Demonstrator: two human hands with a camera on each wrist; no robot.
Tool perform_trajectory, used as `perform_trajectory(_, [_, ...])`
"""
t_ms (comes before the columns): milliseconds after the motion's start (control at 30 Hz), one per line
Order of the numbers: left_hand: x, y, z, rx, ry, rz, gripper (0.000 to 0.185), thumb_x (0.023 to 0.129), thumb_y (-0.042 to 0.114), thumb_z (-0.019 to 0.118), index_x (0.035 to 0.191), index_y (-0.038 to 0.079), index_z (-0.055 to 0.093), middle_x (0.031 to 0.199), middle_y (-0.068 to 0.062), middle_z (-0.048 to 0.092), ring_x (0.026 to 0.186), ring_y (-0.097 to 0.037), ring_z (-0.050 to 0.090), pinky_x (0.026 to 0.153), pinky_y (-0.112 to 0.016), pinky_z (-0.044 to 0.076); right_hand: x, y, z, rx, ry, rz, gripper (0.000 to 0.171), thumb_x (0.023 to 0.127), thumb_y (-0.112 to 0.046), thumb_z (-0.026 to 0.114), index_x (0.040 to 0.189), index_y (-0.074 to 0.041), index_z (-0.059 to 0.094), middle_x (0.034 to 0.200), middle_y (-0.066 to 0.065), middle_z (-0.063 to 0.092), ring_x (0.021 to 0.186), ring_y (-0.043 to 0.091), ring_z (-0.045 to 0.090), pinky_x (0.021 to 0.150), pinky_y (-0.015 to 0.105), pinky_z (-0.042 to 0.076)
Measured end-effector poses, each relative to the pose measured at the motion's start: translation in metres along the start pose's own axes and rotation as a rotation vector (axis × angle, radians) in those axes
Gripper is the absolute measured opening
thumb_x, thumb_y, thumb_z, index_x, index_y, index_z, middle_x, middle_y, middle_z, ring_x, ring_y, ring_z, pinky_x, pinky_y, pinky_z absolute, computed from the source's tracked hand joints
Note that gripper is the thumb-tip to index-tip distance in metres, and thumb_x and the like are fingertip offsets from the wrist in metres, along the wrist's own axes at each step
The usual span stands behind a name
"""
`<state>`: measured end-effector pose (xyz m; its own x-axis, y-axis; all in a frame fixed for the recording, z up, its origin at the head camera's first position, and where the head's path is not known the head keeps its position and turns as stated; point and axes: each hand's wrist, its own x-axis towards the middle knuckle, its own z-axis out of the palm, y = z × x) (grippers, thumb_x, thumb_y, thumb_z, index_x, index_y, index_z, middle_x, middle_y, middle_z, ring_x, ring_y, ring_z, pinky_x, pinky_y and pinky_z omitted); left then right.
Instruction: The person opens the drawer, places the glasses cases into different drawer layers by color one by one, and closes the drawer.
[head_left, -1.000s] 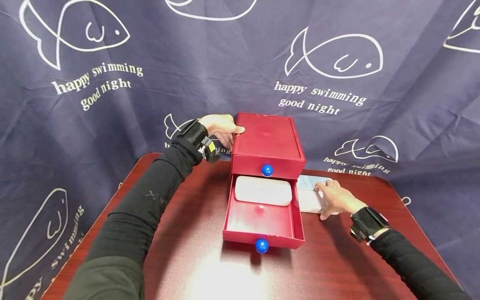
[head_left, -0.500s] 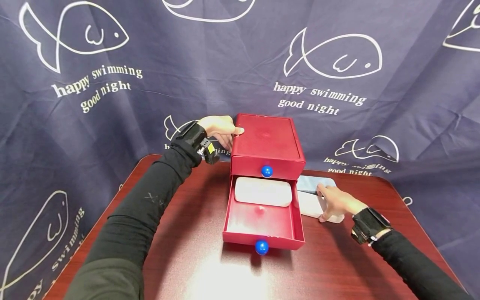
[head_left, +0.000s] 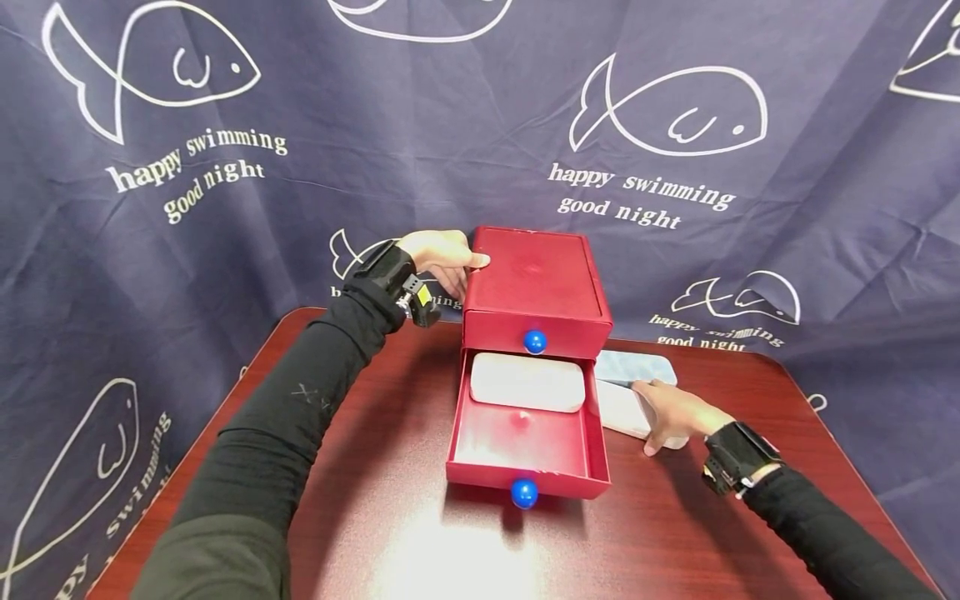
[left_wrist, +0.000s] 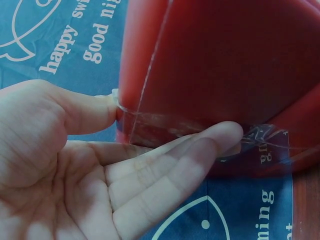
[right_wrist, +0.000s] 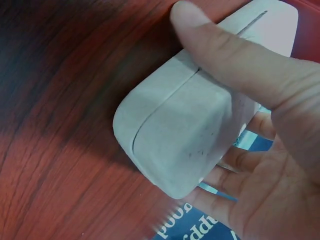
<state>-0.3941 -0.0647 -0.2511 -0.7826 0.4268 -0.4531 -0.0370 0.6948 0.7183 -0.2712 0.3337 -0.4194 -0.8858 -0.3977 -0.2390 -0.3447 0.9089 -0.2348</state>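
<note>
A red two-drawer box [head_left: 534, 275] stands mid-table. Its lower drawer [head_left: 517, 437] is pulled out and holds a white case [head_left: 527, 382] at the back. My left hand [head_left: 442, 254] rests on the box's upper left side, thumb at the top edge; in the left wrist view its straight fingers [left_wrist: 165, 170] lie flat against the red wall [left_wrist: 225, 65]. To the right of the box my right hand [head_left: 671, 408] grips a second white case [head_left: 618, 410]. In the right wrist view the thumb [right_wrist: 235, 60] lies over that case [right_wrist: 175, 145], with the fingers curled beneath it.
A pale blue case [head_left: 637, 365] lies on the table just behind the gripped white one. The upper drawer is shut, with a blue knob [head_left: 534, 340]; another blue knob [head_left: 523, 493] is on the open drawer. The dark red table [head_left: 390, 467] backs onto a navy fish-print cloth [head_left: 225, 167].
My right hand went from lying flat on the white case to gripping it, and drew it slightly nearer, so more of the blue case shows. The left hand stayed on the box.
</note>
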Motion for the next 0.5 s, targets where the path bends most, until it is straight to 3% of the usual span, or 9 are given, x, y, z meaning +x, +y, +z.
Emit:
perform_trajectory(300, [0.002, -0.002, 0.001, 0.001, -0.002, 0.004, 0.033, 0.110, 0.027, 0.043, 0.110, -0.004, 0.056, 0.083, -0.015, 0.072, 0.077, -0.022, 0.074, 0.098, -0.042, 0.058, 0.001, 0.004, -0.002, 0.035, -0.003, -0.097, 0.066, 0.057, -0.014, 0.093, 0.112, -0.006, 0.058, 0.093, 0.003, 0.060, 0.086, 0.019, 0.055, 0.076, 0.035, 0.048])
perform_trajectory(500, [0.001, -0.002, -0.001, 0.008, -0.001, 0.016, 0.039, 0.110, 0.028, 0.044, 0.115, -0.008, 0.058, 0.083, -0.015, 0.072, 0.076, -0.022, 0.074, 0.098, -0.042, 0.058, -0.002, -0.003, -0.010, -0.011, 0.010, -0.064, 0.077, 0.057, -0.017, 0.090, 0.125, -0.002, 0.059, 0.087, 0.002, 0.062, 0.078, 0.019, 0.055, 0.069, 0.032, 0.047])
